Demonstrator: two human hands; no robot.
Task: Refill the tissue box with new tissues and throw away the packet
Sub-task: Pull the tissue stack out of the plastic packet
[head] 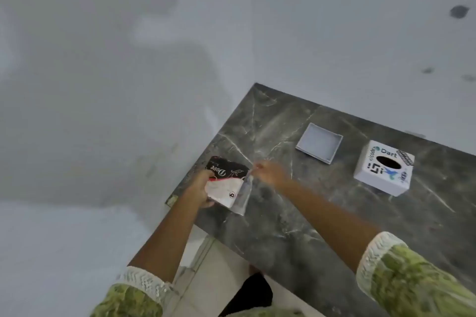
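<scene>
Dark marble counter (296,226): sticker-covered tissue box (383,167) sits far right, its base tray (319,142) apart beside it, box apparently unfilled. Tissue packet (226,183) at near-left edge, gripped by left hand (201,188). Right hand (270,175) pinches its clear wrapper flap (244,193); opening underway, refill and binning remain.

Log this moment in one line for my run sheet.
step: opening packet | left hand: holds packet | right hand: pulling wrapper | box: on table, untouched
</scene>
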